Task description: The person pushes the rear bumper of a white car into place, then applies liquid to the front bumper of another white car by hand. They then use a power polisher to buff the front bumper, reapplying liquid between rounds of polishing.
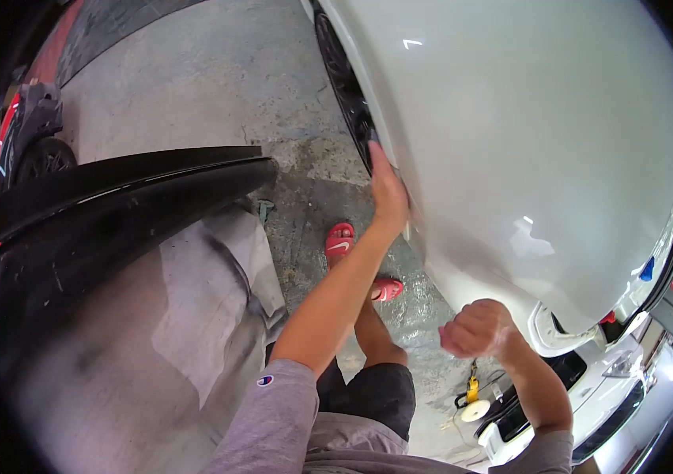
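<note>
My left hand (pixel 388 192) rests against the edge of a glossy white car panel (pixel 542 142), beside a dark wheel opening (pixel 342 75). Its fingers are stretched out and point toward that opening. Lower and to the right, my right hand (pixel 478 328) is held in a fist near the panel's lower edge, apart from it as far as I can see. Whatever its curled fingers may hold is hidden.
A black car part (pixel 115 197) juts in from the left, above a pale sheet (pixel 202 308). A yellow tool (pixel 473 389) with a round pad lies on the floor near another white car (pixel 597 387). A red car with a wheel stands far left.
</note>
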Demonstrator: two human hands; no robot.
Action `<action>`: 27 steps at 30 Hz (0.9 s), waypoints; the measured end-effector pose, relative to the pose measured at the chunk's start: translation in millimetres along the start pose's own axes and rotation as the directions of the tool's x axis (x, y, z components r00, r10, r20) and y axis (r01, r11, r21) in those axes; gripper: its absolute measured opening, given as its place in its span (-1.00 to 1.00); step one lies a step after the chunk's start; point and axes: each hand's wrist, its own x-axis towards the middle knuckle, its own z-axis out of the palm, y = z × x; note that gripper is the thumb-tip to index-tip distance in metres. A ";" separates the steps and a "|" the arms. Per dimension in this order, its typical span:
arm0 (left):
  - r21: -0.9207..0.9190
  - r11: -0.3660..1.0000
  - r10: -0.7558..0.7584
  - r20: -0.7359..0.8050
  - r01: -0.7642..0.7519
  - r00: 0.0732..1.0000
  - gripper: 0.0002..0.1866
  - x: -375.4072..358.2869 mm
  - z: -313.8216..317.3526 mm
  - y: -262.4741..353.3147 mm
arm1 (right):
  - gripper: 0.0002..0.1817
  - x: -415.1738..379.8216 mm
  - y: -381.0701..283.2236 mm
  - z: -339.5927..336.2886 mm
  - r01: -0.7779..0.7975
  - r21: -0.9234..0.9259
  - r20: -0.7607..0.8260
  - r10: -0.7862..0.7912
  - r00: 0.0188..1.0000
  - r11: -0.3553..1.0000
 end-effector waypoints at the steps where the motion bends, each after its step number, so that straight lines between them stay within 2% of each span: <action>1: 0.153 0.987 0.070 -0.109 -0.053 0.992 -0.22 1.0 2.9 -5.1 | -0.73 -3.5 -5.1 -1.8 0.078 0.058 0.043 -0.080 0.996 0.995; 2: 0.155 0.987 0.047 -0.097 -0.031 0.994 -0.22 6.5 2.7 -9.0 | -0.76 -8.0 -8.6 -3.5 0.150 0.114 0.081 -0.159 0.984 0.982; 3: 0.118 0.989 0.098 -0.078 -0.089 0.992 -0.20 14.3 -3.6 -15.9 | -0.75 -9.0 -0.6 -4.4 0.246 0.121 0.158 -0.263 0.952 0.962; 4: 0.075 0.987 0.145 -0.065 -0.140 0.987 -0.18 15.5 -9.2 -22.0 | -0.74 -32.0 15.3 6.6 0.086 0.255 0.237 -0.148 0.960 0.963; 5: 0.065 0.993 0.106 -0.055 -0.102 0.993 -0.18 7.8 -9.5 -22.0 | -0.74 -55.2 31.2 17.8 -0.090 0.362 0.311 -0.030 0.950 0.928; 6: 0.062 0.995 0.086 -0.038 -0.084 0.996 -0.19 2.3 -4.8 -14.1 | -0.76 -32.9 31.5 -3.0 0.081 0.019 0.187 -0.083 0.979 0.997; 9: 0.045 0.994 0.100 -0.012 -0.100 0.995 -0.21 10.1 -10.2 -14.2 | -0.78 -36.4 7.5 -10.8 0.238 0.132 0.227 -0.263 0.938 0.962; 10: 0.044 0.991 0.128 -0.019 -0.127 0.992 -0.22 12.5 -10.7 -14.4 | -0.78 -38.3 19.3 -14.9 0.230 0.117 0.233 -0.252 0.939 0.966; 12: 0.078 0.989 0.125 -0.030 -0.122 0.992 -0.22 10.7 -11.8 -14.4 | -0.75 -45.1 51.0 -18.9 0.322 0.109 0.236 -0.339 0.911 0.941; 13: 0.118 0.985 0.137 -0.055 -0.129 0.989 -0.22 9.4 -10.8 -14.1 | -0.78 -48.7 46.4 -14.4 0.245 0.066 0.238 -0.254 0.937 0.967; 14: 0.108 0.985 0.141 -0.045 -0.136 0.989 -0.22 9.8 -9.1 -13.7 | -0.78 -51.4 39.7 -10.2 0.249 0.052 0.242 -0.254 0.936 0.967; 16: 0.066 0.990 0.127 -0.083 -0.122 0.988 -0.22 9.8 -7.9 -12.5 | -0.73 -45.8 19.5 -0.1 0.385 0.177 0.175 -0.414 0.893 0.906; 17: 0.075 0.990 0.124 -0.067 -0.119 0.990 -0.22 12.4 -9.0 -11.0 | -0.75 -44.1 13.5 1.0 0.402 0.201 0.234 -0.442 0.866 0.893; 18: 0.069 0.992 0.110 -0.053 -0.106 0.993 -0.23 13.8 -13.0 -11.1 | -0.72 -61.9 35.4 18.8 0.079 0.403 0.356 -0.235 0.904 0.912; 20: 0.072 0.995 0.076 -0.021 -0.075 0.997 -0.24 12.6 -16.8 -13.6 | -0.71 -53.9 51.0 9.1 0.245 0.149 0.239 -0.275 0.931 0.958; 21: 0.048 0.993 0.106 -0.005 -0.106 0.994 -0.25 14.3 -14.1 -11.6 | -0.71 -49.4 46.4 6.8 0.199 0.130 0.161 -0.218 0.962 0.971; 23: 0.036 0.991 0.126 0.033 -0.127 0.991 -0.25 10.8 -12.2 -7.1 | -0.71 -49.6 38.2 9.0 0.178 0.159 0.154 -0.202 0.967 0.971; 24: 0.091 0.986 0.138 0.039 -0.141 0.990 -0.26 7.3 -9.5 -4.1 | -0.72 -51.8 34.2 9.7 0.159 0.196 0.153 -0.191 0.970 0.968; 27: 0.257 0.954 0.136 0.080 -0.152 0.987 -0.28 2.7 -13.9 6.9 | -0.75 -61.9 42.2 7.0 0.105 0.123 0.166 -0.125 0.978 0.987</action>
